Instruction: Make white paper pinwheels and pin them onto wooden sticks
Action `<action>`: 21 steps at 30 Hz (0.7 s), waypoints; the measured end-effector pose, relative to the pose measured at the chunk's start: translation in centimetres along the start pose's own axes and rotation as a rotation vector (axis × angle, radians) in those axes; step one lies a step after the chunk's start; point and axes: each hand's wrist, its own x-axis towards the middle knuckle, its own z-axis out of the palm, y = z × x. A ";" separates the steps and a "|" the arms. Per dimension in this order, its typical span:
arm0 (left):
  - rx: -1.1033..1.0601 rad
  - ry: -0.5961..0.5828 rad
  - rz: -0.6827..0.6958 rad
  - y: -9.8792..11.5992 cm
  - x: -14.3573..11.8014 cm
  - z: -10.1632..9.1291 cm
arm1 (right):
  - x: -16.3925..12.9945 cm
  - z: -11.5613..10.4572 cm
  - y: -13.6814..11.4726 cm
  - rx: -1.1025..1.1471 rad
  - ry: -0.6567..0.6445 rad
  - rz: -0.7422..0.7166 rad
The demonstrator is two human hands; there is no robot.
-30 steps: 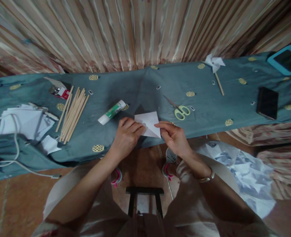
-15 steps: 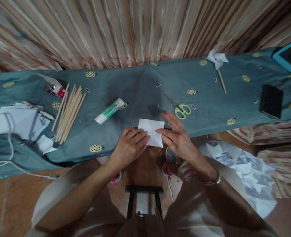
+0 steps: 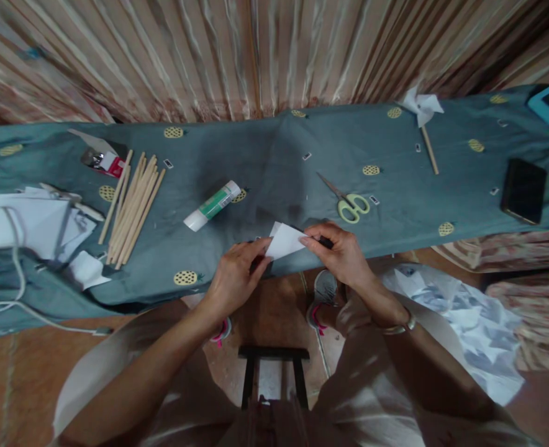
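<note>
Just inside the near edge of the cloth-covered counter (image 3: pixel 265 161), a small white paper (image 3: pixel 285 242) was held between two hands, folded over on itself, with another corner peeping out behind the top layer. The left hand (image 3: pixel 238 273) had the paper's left end between thumb and fingers, and the right hand (image 3: pixel 342 256) pinched the opposite end, so each grip was narrow and closed on the sheet, most of which showed between them. Beyond it, a bare stretch of cloth ran back toward the curtain (image 3: pixel 274 62), good open room from where I stood. Left of that stretch lay a glue stick (image 3: pixel 213 205); to its right, near the right hand, were green-handled scissors (image 3: pixel 349 203), their blades pointing away and leftward. Further left, well apart from the paper, wooden sticks (image 3: pixel 132 214) lay in a loose bundle. Both forearms reached forward over the lap and angled inward, backs of the hands mostly upward, a bracelet (image 3: pixel 410 322) around the right wrist.
</note>
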 end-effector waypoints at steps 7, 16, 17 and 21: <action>-0.012 -0.022 -0.015 -0.1 0.0 -0.1 | 0.3 0.3 -0.3 -0.108 0.044 -0.134; 0.077 -0.086 0.017 -0.3 0.2 -0.2 | 0.5 0.3 -0.2 -0.127 0.050 -0.087; 0.080 -0.090 0.015 -0.3 0.2 -0.2 | 0.5 0.4 -0.2 -0.126 0.051 -0.085; 0.085 -0.097 0.007 -0.3 0.3 -0.2 | 0.7 0.4 -0.3 -0.131 0.059 -0.083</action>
